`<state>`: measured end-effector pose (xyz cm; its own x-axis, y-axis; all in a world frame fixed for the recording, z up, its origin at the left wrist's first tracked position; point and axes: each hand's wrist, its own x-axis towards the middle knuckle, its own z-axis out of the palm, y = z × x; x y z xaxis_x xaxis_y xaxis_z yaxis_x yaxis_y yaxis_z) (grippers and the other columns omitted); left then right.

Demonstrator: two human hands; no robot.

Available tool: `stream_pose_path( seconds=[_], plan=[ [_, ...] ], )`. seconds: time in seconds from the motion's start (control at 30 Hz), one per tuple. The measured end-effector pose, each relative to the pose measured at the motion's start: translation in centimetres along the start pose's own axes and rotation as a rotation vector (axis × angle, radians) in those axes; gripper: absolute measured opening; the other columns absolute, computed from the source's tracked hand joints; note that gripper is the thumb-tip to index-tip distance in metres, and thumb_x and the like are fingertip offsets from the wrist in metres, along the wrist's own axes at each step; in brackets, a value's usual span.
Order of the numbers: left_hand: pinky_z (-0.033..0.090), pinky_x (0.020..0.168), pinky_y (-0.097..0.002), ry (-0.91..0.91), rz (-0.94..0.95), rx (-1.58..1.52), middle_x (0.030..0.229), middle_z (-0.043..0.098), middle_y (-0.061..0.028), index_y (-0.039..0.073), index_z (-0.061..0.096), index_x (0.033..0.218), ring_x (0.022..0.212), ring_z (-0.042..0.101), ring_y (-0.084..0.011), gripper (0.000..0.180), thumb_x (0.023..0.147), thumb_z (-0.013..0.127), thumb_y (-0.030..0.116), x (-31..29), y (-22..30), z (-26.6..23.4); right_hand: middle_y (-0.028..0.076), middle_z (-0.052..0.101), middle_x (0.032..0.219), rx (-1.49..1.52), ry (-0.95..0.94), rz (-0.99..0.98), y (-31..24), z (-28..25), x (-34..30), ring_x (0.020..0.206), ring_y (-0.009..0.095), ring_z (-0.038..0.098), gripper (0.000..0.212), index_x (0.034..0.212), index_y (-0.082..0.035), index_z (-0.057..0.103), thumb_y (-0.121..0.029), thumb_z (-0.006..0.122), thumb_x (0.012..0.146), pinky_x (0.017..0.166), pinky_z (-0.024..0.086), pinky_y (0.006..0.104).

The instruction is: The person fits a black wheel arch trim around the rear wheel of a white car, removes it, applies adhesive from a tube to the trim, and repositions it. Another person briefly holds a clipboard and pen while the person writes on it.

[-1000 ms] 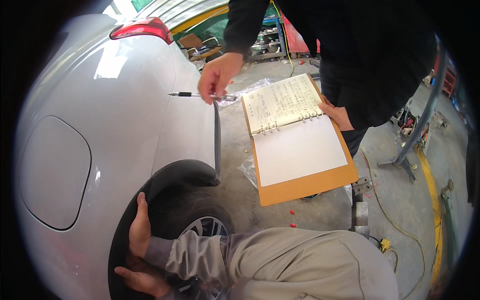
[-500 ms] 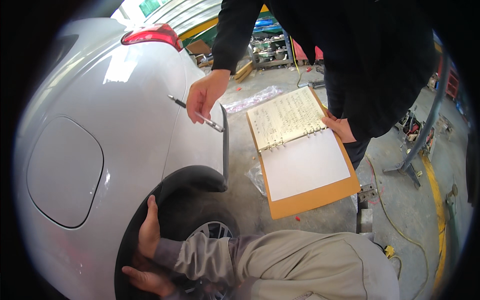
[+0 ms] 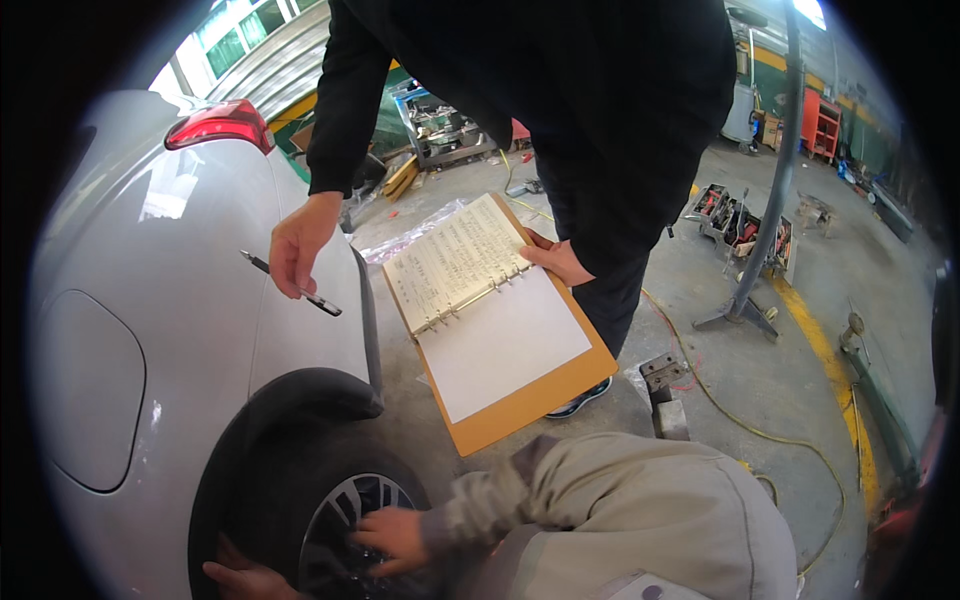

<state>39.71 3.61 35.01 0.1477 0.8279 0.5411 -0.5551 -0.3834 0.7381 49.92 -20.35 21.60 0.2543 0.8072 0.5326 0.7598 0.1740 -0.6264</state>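
Observation:
I crouch at the rear wheel (image 3: 340,520) of a silver-white car (image 3: 200,330). My right hand (image 3: 390,535), in a grey sleeve, lies with fingers spread on the alloy spokes. My left hand (image 3: 235,580) touches the black tyre at the lower left, partly cut off by the picture's edge. A person in black stands over me. One of their hands (image 3: 300,245) holds a pen (image 3: 295,285) against the car panel. The other hand (image 3: 555,262) holds an open ring binder (image 3: 500,340) with an orange-brown cover.
A red tail lamp (image 3: 215,125) and a fuel flap (image 3: 85,390) mark the car body. On the concrete floor are a metal block (image 3: 665,395), a yellow cable (image 3: 745,425), a pole stand (image 3: 770,220), tool trays (image 3: 725,215) and a plastic sheet (image 3: 410,235).
My right hand has moved from the tyre's left edge onto the wheel spokes. The standing person's pen hand has come lower along the panel, and the binder has swung closer.

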Motion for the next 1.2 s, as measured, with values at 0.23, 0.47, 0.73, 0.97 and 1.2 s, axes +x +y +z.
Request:
stream_pose_path(
  seconds=[0.23, 0.47, 0.73, 0.97, 1.2],
  plan=[
    [0.047, 0.107, -0.0380, -0.081, 0.186, 0.230, 0.126, 0.057, -0.0337, -0.025, 0.052, 0.118, 0.119, 0.059, -0.0334, 0.070, 0.106, 0.038, 0.043, -0.2, -0.4, 0.2, 0.021, 0.062, 0.121, -0.361, -0.768, 0.632, 7.4, -0.6, -20.6, 0.105, 0.034, 0.063, 0.053, 0.127, -0.010, 0.059, -0.042, 0.063, 0.085, 0.083, 0.051, 0.0507],
    [0.053, 0.098, -0.0368, 0.046, 0.269, 0.395, 0.115, 0.062, -0.0324, -0.024, 0.056, 0.110, 0.107, 0.065, -0.0329, 0.077, 0.104, 0.038, 0.051, -1.8, 0.6, 2.3, 0.018, 0.069, 0.102, 0.400, -0.552, 0.265, -11.4, -27.5, -13.9, 0.095, 0.028, 0.065, 0.038, 0.119, 0.000, 0.062, -0.032, 0.053, 0.102, 0.083, 0.050, 0.0379],
    [0.055, 0.088, -0.0328, 0.156, 0.211, 0.372, 0.102, 0.068, -0.0287, -0.022, 0.063, 0.099, 0.096, 0.069, -0.0304, 0.086, 0.102, 0.034, 0.059, -2.1, 1.3, 3.6, 0.018, 0.070, 0.096, -0.364, 0.258, 0.473, -8.8, -33.5, 3.0, 0.088, 0.024, 0.067, 0.060, 0.115, 0.008, 0.064, -0.046, 0.067, 0.089, 0.078, 0.052, 0.0341],
    [0.054, 0.090, -0.0324, 0.033, 0.275, 0.717, 0.097, 0.071, -0.0237, -0.018, 0.064, 0.104, 0.094, 0.070, -0.0282, 0.079, 0.106, 0.028, 0.053, -0.9, 0.2, 0.5, 0.009, 0.071, 0.076, -0.092, 0.189, 0.471, -5.8, -30.5, 6.7, 0.073, 0.018, 0.067, 0.035, 0.087, 0.002, 0.070, -0.031, 0.062, 0.093, 0.070, 0.051, 0.0329],
    [0.053, 0.091, -0.0334, 0.033, 0.219, 0.468, 0.105, 0.071, -0.0216, -0.017, 0.064, 0.109, 0.100, 0.069, -0.0268, 0.073, 0.108, 0.026, 0.046, 2.9, -3.8, -3.4, 0.005, 0.067, 0.067, 0.172, 0.072, 0.412, -9.7, -32.9, -3.1, 0.062, 0.013, 0.062, 0.035, 0.071, -0.001, 0.066, -0.026, 0.058, 0.093, 0.060, 0.048, 0.0304]
  ],
)
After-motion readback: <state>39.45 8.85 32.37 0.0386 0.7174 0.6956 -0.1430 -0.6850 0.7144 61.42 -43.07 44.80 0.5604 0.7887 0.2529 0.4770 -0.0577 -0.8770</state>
